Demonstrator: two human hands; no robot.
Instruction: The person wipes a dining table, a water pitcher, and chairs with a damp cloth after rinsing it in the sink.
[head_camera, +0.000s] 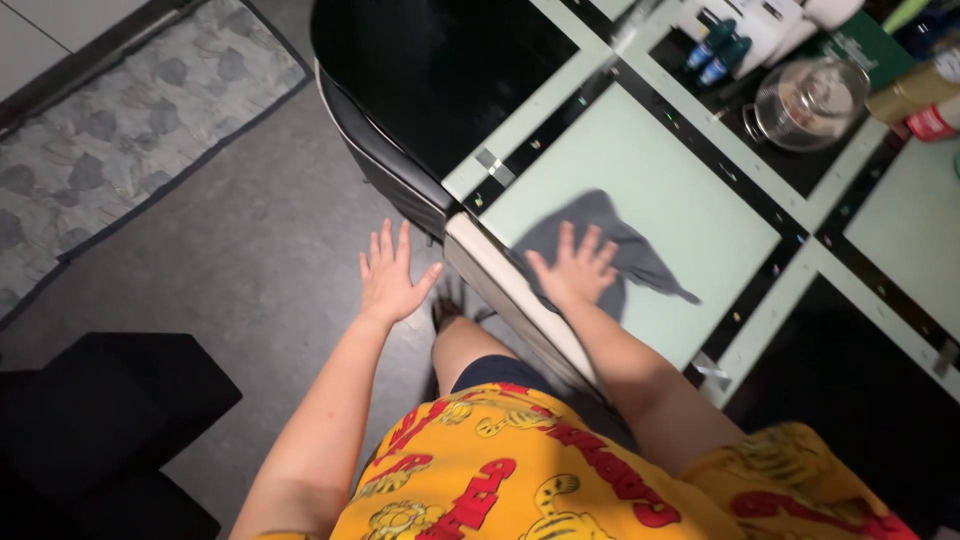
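Observation:
My right hand (575, 268) lies flat, fingers spread, on a dark grey cloth (630, 255) that is crumpled on a pale green glass panel of the table (690, 200). My left hand (390, 275) hangs open in the air over the grey floor, left of the table's edge, holding nothing. It is close to the black chair back (385, 165) but not touching it.
A steel pot with a glass lid (808, 100) stands at the table's far right, beside bottles (720, 50) and cans (915, 95). A patterned grey mat (120, 120) lies on the floor at the left. A black stool or box (100, 420) sits at the lower left.

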